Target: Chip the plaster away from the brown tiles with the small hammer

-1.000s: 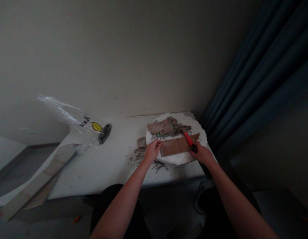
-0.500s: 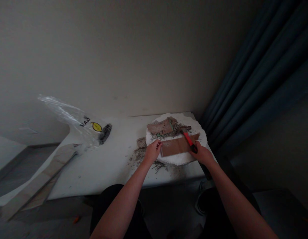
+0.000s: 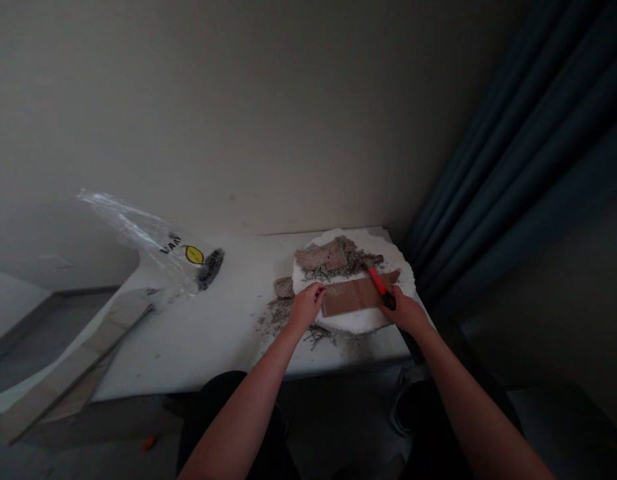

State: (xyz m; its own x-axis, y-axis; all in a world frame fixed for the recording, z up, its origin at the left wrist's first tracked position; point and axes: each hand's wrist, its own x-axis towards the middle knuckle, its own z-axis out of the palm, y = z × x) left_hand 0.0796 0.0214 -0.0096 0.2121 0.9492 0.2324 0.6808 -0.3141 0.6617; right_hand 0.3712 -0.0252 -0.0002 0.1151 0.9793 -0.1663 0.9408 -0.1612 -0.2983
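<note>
A flat brown board (image 3: pixel 352 297) with a ragged right end lies on a rough-edged white round slab (image 3: pixel 357 325). My left hand (image 3: pixel 307 305) is at the board's left end, thumb and fingers pinched together by its upper corner; whatever is between them is too small to make out. My right hand (image 3: pixel 408 311) is closed around the black end of a red-and-black handled tool (image 3: pixel 376 279), which slants over the board's right part. The tool's far tip is hard to tell from the dark debris. Behind the board sits a cracked brown piece (image 3: pixel 321 257) among grey crumbs and green bits.
Crumbs, thin sticks (image 3: pixel 318 335) and a small grey-brown chunk (image 3: pixel 284 287) lie left of the slab on the white table (image 3: pixel 203 347). A clear plastic bag (image 3: pixel 153 233) with a yellow mark stands left, near long wood-look planks (image 3: pixel 83 367). A dark curtain (image 3: pixel 513 160) hangs right.
Both hands keep nearly the same places. My left fingers have shifted slightly at the board's corner. The tool and the board look almost unmoved.
</note>
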